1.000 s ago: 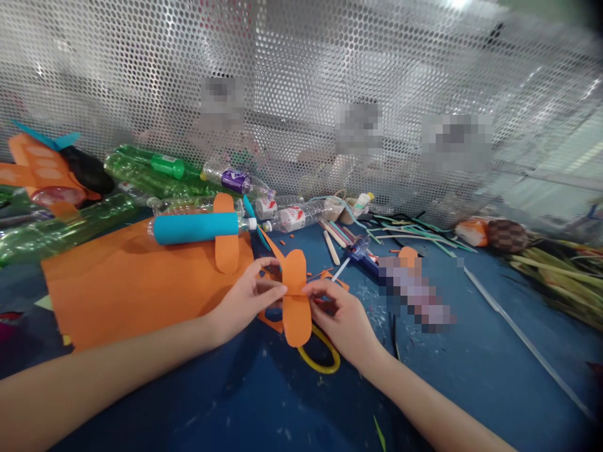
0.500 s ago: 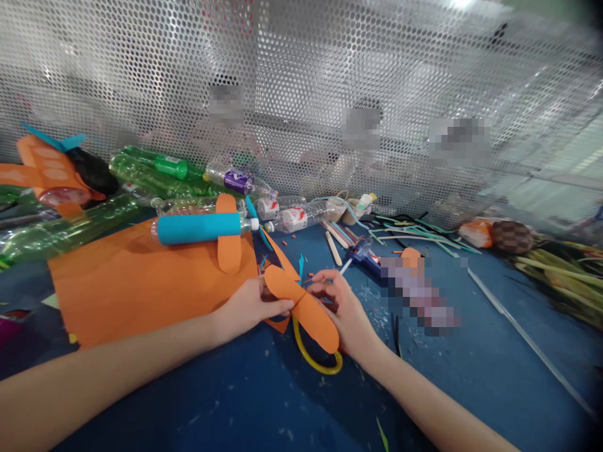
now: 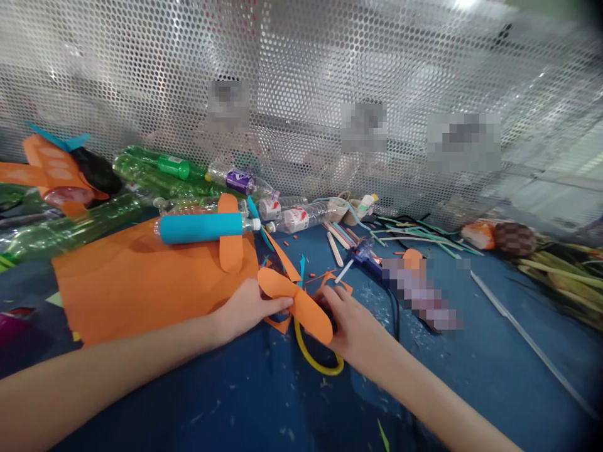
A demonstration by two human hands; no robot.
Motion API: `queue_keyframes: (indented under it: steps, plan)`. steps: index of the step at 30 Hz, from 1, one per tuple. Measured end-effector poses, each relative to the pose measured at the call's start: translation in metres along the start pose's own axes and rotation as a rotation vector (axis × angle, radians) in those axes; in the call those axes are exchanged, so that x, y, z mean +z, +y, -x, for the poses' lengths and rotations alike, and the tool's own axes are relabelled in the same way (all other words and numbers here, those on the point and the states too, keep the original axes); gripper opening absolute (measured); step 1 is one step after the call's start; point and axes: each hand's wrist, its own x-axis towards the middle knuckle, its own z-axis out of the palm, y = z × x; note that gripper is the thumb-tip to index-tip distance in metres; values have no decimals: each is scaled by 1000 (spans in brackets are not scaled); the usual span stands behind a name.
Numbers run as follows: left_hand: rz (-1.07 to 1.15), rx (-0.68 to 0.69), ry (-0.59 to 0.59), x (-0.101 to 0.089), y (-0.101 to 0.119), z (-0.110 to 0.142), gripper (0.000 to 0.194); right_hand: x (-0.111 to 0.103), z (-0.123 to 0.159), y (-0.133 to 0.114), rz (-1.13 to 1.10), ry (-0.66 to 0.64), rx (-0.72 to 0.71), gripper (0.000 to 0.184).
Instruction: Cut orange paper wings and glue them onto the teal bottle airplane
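Observation:
My left hand pinches one end of an orange propeller-shaped paper cut-out just above the blue table. Beside it, my right hand is closed over the handles of yellow-handled scissors, partly hidden under the cut-out; its fingers curl near the cut-out's lower end. Orange paper scraps lie just behind both hands. A large orange paper sheet lies to the left, with a bottle wrapped in teal paper and fitted with orange wings resting on it.
Green and clear plastic bottles lie along the perforated metal screen. An orange paper plane model sits far left. A glue gun, wooden sticks, straws and paper strips lie behind. Long green leaves are at right.
The cut-out has swung from upright to lying slanted and low over the table. My right hand has dropped from the cut-out's middle onto the scissors. Left hand stays pinched on it.

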Motion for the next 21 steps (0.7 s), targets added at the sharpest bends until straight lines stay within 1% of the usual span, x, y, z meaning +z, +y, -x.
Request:
queue_keyframes:
  steps: [2, 4, 7, 9, 11, 13, 16, 19, 21]
  plan:
    - [-26, 34, 80, -3, 3, -2, 21, -1, 3, -5, 117, -70, 42, 30]
    - [-14, 67, 174, -7, 6, -6, 23, 1, 4, -10, 182, -122, 81, 35]
    - [86, 106, 238, -17, 8, -13, 26, 6, 4, -16, 232, -154, 90, 30]
    - [148, 141, 249, -23, 5, -18, 25, 7, 4, -17, 246, -125, 88, 24]
    - [186, 163, 263, -27, 3, -22, 21, 7, 5, -18, 231, -68, 98, 19]
    - [225, 147, 291, -29, 1, -24, 21, 4, 7, -17, 208, 0, 98, 17]
    - [285, 101, 343, -29, 1, -26, 25, -3, 9, -14, 194, 80, 79, 16]
    - [268, 101, 329, -29, 1, -25, 25, -10, 9, -9, 227, 102, 99, 16]
    - [230, 111, 307, -29, 2, -24, 24, -13, 7, -4, 265, 87, 134, 15]
